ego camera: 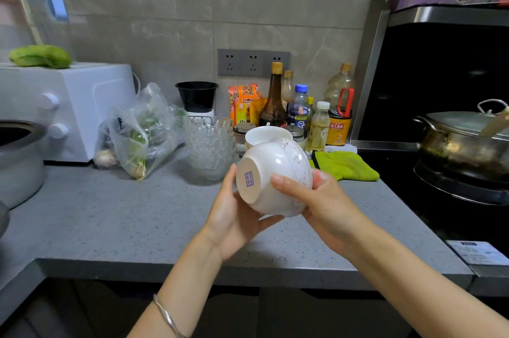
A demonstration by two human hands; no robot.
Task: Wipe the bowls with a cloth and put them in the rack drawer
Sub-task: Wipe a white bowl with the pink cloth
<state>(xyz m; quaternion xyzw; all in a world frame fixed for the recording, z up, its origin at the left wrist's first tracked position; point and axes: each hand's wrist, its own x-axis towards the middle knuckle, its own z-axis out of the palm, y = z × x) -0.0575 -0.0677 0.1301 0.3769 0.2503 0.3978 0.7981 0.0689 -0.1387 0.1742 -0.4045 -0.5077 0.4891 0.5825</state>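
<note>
A white ceramic bowl (278, 172) with small speckles is held tipped on its side above the grey counter (110, 222), its stamped foot facing left. My left hand (234, 216) cups it from below and the left, thumb beside the foot. My right hand (316, 200) grips its right side, thumb across the outside and fingers over the rim. Just behind it stands another white bowl (264, 135). A stack of clear glass bowls (209, 144) sits to the left of that. A green cloth (347, 165) lies on the counter to the right. No rack drawer is in view.
Sauce bottles (303, 109) and jars crowd the back wall. A bag of vegetables (140, 133) and a white appliance (68, 106) stand at left, a rice cooker (16, 161) at the far left. A lidded metal pot (465, 144) sits on the black stove at right.
</note>
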